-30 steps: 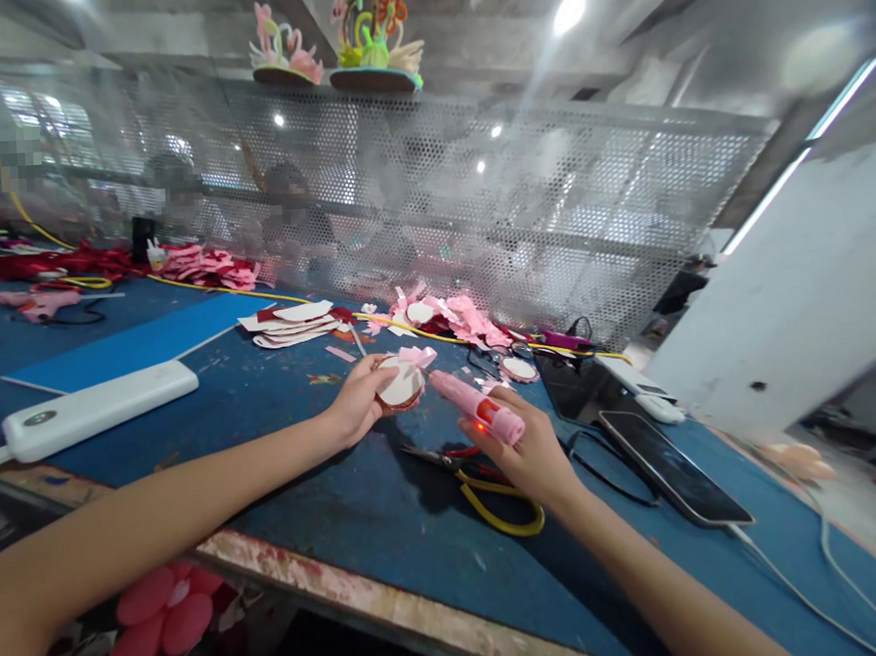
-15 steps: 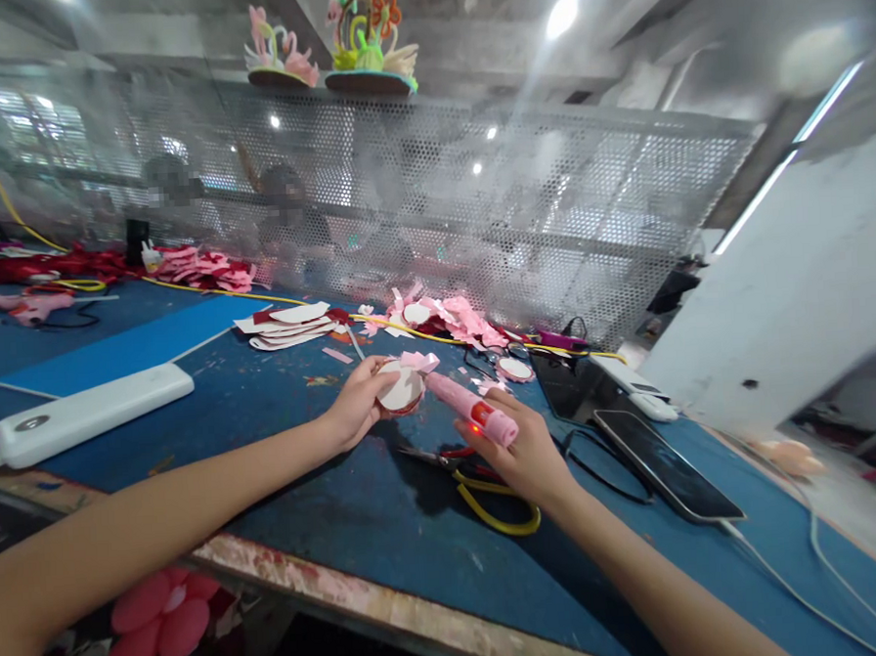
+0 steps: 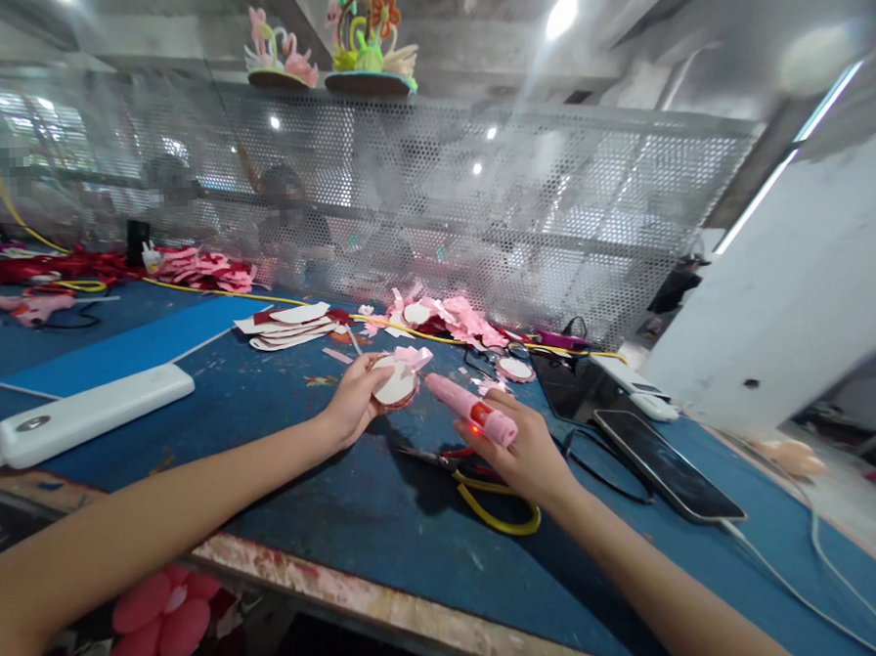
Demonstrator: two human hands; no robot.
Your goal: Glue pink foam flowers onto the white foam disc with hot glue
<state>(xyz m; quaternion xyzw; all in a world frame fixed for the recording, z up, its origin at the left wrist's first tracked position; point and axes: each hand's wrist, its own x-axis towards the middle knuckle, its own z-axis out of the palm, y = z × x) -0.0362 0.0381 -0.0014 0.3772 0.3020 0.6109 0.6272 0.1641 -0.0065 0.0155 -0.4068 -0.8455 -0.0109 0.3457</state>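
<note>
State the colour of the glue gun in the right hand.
The glue gun is pink, as the head view shows.

Glue gun (image 3: 457,399) partly hidden, arms (image 3: 197,497) cropped

- A slender, bare left hand (image 3: 354,408) is shown.
- A smooth, slim left forearm (image 3: 197,492) is seen, uncovered along its whole visible length.
- A bare right hand (image 3: 531,452) is shown, partly hidden from view.
- A smooth, tapered right forearm (image 3: 641,562) is likewise seen uncovered.

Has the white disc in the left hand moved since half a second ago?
Yes, slightly: the disc in the left hand has shifted left and up in the picture, against the unmoved scissors.
</note>
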